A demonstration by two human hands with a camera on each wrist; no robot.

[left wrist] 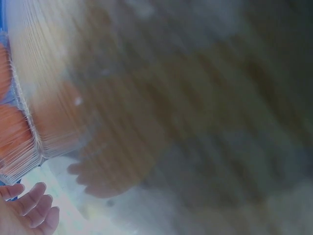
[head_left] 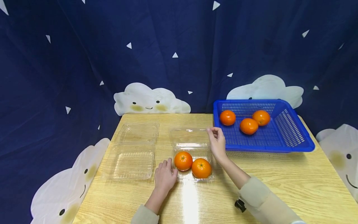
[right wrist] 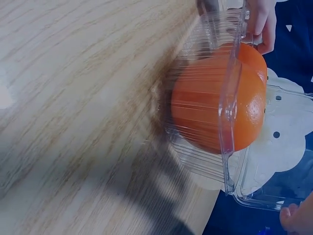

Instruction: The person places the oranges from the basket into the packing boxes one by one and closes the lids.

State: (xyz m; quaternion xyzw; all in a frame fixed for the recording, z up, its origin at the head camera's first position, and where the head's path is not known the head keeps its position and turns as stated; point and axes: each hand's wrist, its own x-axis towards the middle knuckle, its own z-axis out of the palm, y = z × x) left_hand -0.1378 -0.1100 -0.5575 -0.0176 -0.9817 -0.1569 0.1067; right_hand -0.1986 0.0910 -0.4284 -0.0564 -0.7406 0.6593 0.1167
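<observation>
"Where's the clamshell (head_left: 193, 149)?"
"Near the far edge of the table (head_left: 293, 180) — light, flimsy plastic, presumably (hold its rim); right hand (head_left: 218, 144) pinches the lid (head_left: 188, 135), left hand (head_left: 165, 175), loose-fingered, touches its side"

This is a curtained-off corner, like a small makeshift recording set: a dark blue curtain (head_left: 173, 25) hangs behind a wood-grain bench (head_left: 279, 180) and down both its sides, its cloth decorated nursery-style with smiling white clouds (head_left: 145, 95) and scattered white triangles (head_left: 175, 55). The curtain hides the wider room.
</observation>
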